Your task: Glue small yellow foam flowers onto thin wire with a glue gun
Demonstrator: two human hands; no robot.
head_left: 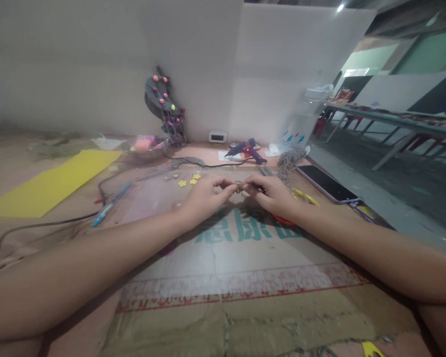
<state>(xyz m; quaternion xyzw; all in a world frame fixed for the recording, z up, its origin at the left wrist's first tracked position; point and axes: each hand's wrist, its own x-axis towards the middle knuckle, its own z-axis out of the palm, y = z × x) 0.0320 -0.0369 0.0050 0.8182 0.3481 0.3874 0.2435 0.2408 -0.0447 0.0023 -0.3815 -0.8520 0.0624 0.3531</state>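
Observation:
Over the printed cardboard sheet [223, 258], my left hand [208, 196] and my right hand [273, 191] meet fingertip to fingertip. Both are closed in a pinch around a small yellow piece [238, 188], mostly covered by the fingers and too small to identify. Just left of my left hand lie several yellow flower cut-outs [182, 183]. Scissors with yellow and red handles [305, 197] lie partly hidden behind and under my right hand and forearm.
A glue gun [247, 150] with a lit red light lies at the back, its cord running left. Grey yarn [292, 159], a phone [327, 183] and a large bottle [301, 121] stand right. Left are a yellow sheet [55, 186], a blue pen [112, 203] and a decorated grey crescent [158, 96].

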